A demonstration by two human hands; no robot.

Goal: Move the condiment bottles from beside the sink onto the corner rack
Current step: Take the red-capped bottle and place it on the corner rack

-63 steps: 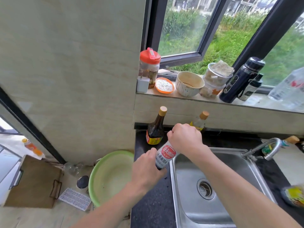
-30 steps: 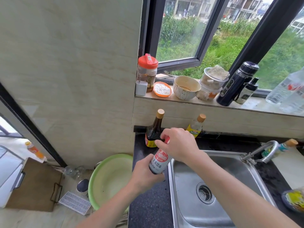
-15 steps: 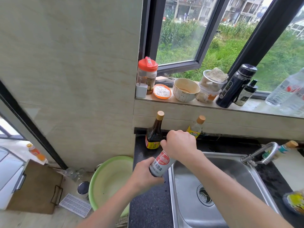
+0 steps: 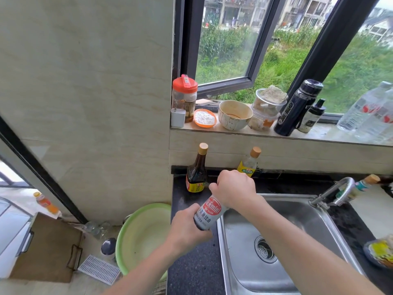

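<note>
Held bottle [image 4: 208,216]: white-and-red label, dark base; centre of the frame, lifted above the dark surface [image 4: 195,271] at the left rim of the sink [image 4: 297,271]. Long axis tilted; base points lower left, neck points upper right. Cap end is hidden.

Left hand [image 4: 187,228]: curled around the lower body of the held bottle, grasping it from the left and below.

Right hand [image 4: 234,190]: clenched over the bottle's top end, knuckles up, covering the neck and cap.

Dark sauce bottle [image 4: 196,173]: upright on the surface against the back wall, above and just left of the right hand; tan cap up, yellow label at the foot.

Yellow-labelled bottle [image 4: 248,165]: upright at the back wall, just behind the right hand; tan cap up, lower part hidden by the hand.

Tap [image 4: 333,192]: right of the sink, spout arching toward lower left. A further tan-capped bottle [image 4: 361,186] lies tilted behind it, cap toward the right edge.

Windowsill [image 4: 276,133], upper centre to right: red-lidded jar [image 4: 184,96], orange dish [image 4: 205,118], bowl [image 4: 235,114], dark flask [image 4: 297,107].

Green basin [image 4: 138,235]: lower left of centre, below the surface.
</note>
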